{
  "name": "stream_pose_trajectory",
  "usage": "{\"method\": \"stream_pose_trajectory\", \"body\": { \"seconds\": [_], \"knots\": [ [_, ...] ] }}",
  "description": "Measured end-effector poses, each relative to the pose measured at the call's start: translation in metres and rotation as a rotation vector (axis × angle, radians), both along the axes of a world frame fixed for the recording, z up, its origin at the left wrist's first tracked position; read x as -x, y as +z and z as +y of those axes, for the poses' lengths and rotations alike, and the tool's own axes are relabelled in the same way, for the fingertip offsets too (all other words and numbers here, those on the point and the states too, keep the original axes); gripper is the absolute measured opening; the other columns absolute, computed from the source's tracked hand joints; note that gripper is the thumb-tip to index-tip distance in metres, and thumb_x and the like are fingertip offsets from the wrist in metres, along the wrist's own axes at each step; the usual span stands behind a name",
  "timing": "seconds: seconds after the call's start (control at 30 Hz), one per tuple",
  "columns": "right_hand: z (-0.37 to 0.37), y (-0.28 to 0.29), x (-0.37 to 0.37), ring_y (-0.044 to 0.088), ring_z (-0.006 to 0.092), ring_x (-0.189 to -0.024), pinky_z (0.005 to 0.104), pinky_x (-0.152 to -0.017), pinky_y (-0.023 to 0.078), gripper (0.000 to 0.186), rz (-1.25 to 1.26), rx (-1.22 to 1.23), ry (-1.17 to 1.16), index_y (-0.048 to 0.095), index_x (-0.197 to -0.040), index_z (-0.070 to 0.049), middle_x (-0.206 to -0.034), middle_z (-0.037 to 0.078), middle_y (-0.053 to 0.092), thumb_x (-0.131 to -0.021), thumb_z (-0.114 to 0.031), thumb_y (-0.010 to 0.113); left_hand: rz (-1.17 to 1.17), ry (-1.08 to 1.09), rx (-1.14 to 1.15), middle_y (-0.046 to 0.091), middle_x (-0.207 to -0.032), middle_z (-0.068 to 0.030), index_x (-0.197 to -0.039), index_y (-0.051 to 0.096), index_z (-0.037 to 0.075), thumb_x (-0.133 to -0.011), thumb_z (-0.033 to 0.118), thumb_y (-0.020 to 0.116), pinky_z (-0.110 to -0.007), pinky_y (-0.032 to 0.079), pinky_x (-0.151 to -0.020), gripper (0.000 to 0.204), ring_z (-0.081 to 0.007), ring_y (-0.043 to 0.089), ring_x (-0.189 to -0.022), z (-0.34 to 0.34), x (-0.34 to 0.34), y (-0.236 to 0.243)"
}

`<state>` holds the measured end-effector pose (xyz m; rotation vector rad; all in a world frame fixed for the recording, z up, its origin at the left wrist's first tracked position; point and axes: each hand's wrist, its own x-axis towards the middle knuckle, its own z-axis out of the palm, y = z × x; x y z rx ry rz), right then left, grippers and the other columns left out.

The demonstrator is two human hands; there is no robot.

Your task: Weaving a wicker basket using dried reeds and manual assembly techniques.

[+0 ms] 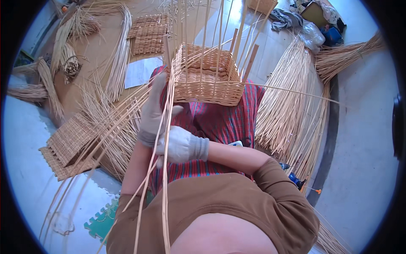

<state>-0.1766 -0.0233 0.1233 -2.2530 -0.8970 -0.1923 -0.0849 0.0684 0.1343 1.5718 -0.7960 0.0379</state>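
A partly woven wicker basket [207, 91] rests on the striped cloth [224, 122] over my lap, with tall upright stakes rising from its rim. My left hand [153, 108], in a pale work glove, lies along the basket's left corner; its fingers stretch upward and its thumb stands apart. Long wicker strands [165, 186] run from that corner down past my chest. Below the left hand, my gloved right hand [176, 144] reaches across from the right and is closed around some of these strands, its fingertips partly hidden. Other strands [114, 127] fan out to the lower left.
Loose wicker bundles [285, 97] lie on the floor at the right, and others [118, 55] at the far left. Woven panels [69, 142] sit at the left, with more panels [148, 34] behind. A blue tool [296, 181] lies near my right elbow.
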Motion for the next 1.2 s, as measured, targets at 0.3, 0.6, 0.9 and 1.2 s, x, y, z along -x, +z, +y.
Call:
{"method": "stream_pose_trajectory", "body": {
  "seconds": [0.3, 0.6, 0.9, 1.2],
  "knots": [
    [-0.181, -0.038, -0.037, 0.037, 0.0125, -0.053, 0.0374, -0.068, 0.049, 0.057, 0.325, -1.375, -0.603, 0.042, -0.071, -0.011, -0.058, -0.003, 0.032, -0.108, -0.054, 0.033, 0.072, 0.143, 0.232, 0.062, -0.085, -0.0071, -0.122, 0.056, 0.002, -0.111, 0.027, 0.040, -0.039, 0.050, -0.102, 0.032, -0.0193, 0.066, -0.096, 0.019, -0.025, -0.050],
    [-0.193, -0.047, -0.012, 0.065, 0.0109, -0.094, 0.0270, -0.085, 0.052, 0.013, 0.290, -0.772, -0.939, 0.069, -0.109, -0.006, -0.099, 0.000, 0.070, -0.097, -0.004, 0.066, 0.429, 0.283, 0.286, 0.053, -0.137, -0.0150, -0.142, 0.043, -0.002, -0.094, 0.041, 0.071, -0.038, 0.040, -0.109, 0.070, -0.0236, 0.052, -0.125, -0.045, -0.042, -0.109],
    [-0.170, -0.056, -0.023, 0.062, 0.0079, -0.090, 0.0239, -0.083, 0.050, 0.014, -0.040, -0.710, -1.148, 0.071, -0.110, -0.003, -0.098, 0.000, 0.070, -0.096, -0.003, 0.067, 0.280, 0.141, -0.016, 0.061, -0.127, -0.0164, -0.137, 0.047, -0.004, -0.077, 0.042, 0.087, -0.037, 0.050, -0.098, 0.086, -0.0268, 0.061, -0.113, -0.068, -0.072, -0.114],
    [-0.127, 0.055, -0.158, 0.070, 0.0302, -0.096, 0.0362, -0.083, 0.056, 0.030, -0.312, -0.317, -0.846, 0.070, -0.119, -0.011, -0.107, 0.017, 0.071, -0.089, -0.006, 0.066, 0.735, 0.009, 0.595, 0.068, -0.118, -0.0075, -0.129, 0.059, 0.003, -0.084, 0.027, 0.085, -0.031, 0.052, -0.093, 0.057, -0.0177, 0.063, -0.105, -0.064, -0.084, -0.157]
  ]
}}
